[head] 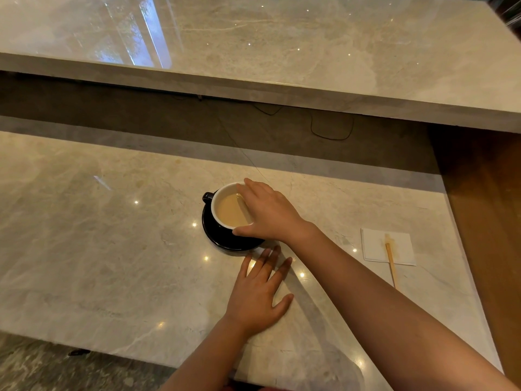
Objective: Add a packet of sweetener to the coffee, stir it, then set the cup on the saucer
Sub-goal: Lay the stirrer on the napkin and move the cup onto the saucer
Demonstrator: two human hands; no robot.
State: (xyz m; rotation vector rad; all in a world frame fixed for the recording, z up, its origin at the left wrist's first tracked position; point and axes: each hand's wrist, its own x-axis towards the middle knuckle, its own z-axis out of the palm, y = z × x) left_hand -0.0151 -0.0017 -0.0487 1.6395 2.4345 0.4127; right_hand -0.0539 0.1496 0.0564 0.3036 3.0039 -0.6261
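Observation:
A dark cup (222,206) with a white inside holds light brown coffee and stands on a black saucer (225,241) in the middle of the marble counter. The cup's handle points to the far left. My right hand (267,213) wraps the cup's right side, with fingers over the rim and the thumb along the near wall. My left hand (260,292) lies flat on the counter just in front of the saucer, fingers spread, holding nothing. No sweetener packet is in view.
A white napkin (375,245) lies to the right with a wooden stir stick (392,265) across it, its end past the napkin's near edge. A raised marble ledge (282,66) runs along the back. The counter's near edge (112,354) drops to a dark floor.

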